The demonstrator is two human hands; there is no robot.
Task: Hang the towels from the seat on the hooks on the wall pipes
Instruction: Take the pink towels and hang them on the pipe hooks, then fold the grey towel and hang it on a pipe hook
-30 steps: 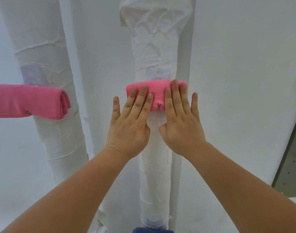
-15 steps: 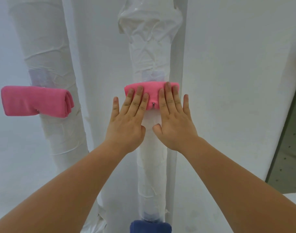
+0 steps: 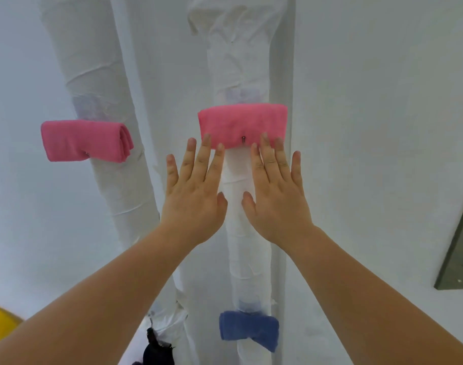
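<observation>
Fingertips [image 3: 206, 140] of the flat, empty left hand [image 3: 193, 197] and right hand [image 3: 276, 200] overlap the lower edge of the pink towel [image 3: 242, 121], flanking its hook [image 3: 243, 139].

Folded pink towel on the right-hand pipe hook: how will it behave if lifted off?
Probably floppy: the folded pink towel is soft cloth, dimpled around the metal hook tip. Likely light, since one small hook carries it. It may unfold when lifted; nothing visible binds its layers.

Pink towels [image 3: 243, 125], blue towel [image 3: 248, 329], white pipes [image 3: 247, 259]
</observation>
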